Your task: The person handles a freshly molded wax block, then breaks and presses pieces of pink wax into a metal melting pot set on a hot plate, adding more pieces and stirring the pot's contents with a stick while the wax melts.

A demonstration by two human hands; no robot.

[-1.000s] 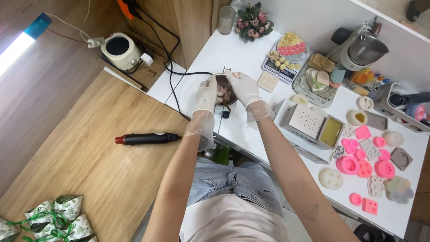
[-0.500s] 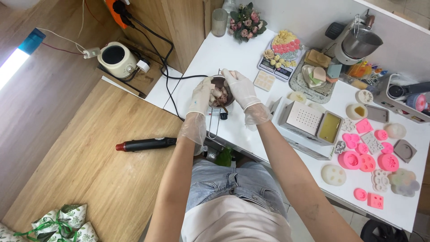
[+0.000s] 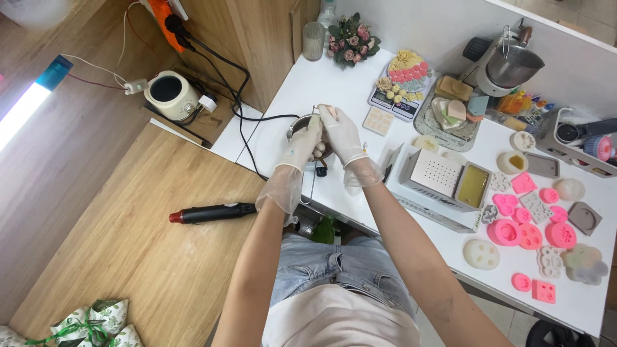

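Both gloved hands over small metal pot (image 3: 302,125) on white counter (image 3: 295,83), near its front-left edge. Left hand (image 3: 301,144) curled on pot rim/side; right hand (image 3: 340,135) closed on a pale lump above it, kind unclear. Pot contents hidden. Pink silicone moulds (image 3: 527,231) at right appear empty, untouched; pour looks not yet done.

Green-and-white leaf-patterned wrapped packages tied with green ribbon (image 3: 96,324), clustered at near left corner of wooden floor area. Small cluster of coloured squeeze bottles (image 3: 524,106) near far edge of white worktop (image 3: 302,96), labels too small to make out. No screens, no signs.
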